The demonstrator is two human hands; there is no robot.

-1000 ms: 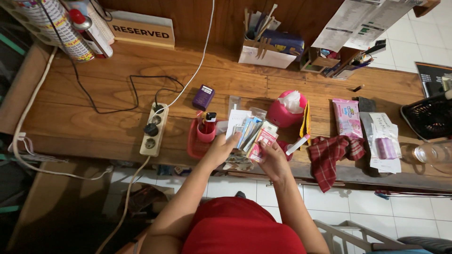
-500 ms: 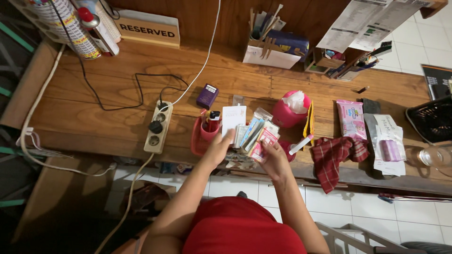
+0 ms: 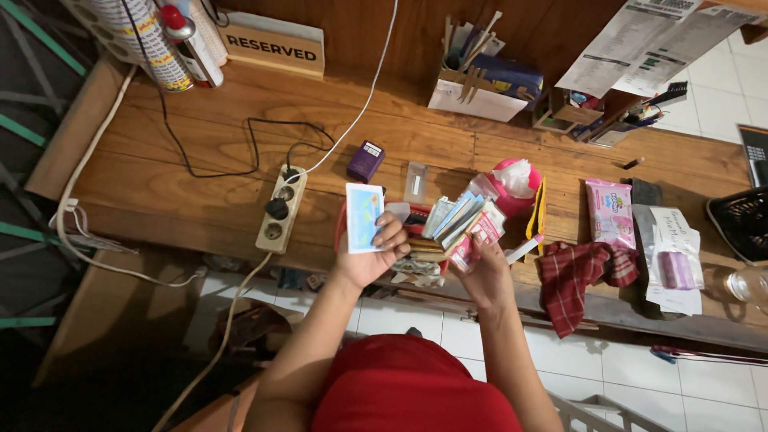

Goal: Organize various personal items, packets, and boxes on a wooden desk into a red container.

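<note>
Left hand [image 3: 370, 254] has one blue-and-white card [image 3: 364, 217] up, fingers pinched on its lower edge, lifted clear to the left of the rest. Right hand [image 3: 484, 276] grips the fanned stack of cards and packets [image 3: 462, 225], fingers wrapped around its base. One card sorted out; most look unsorted, just right of the left fingertips.
</note>
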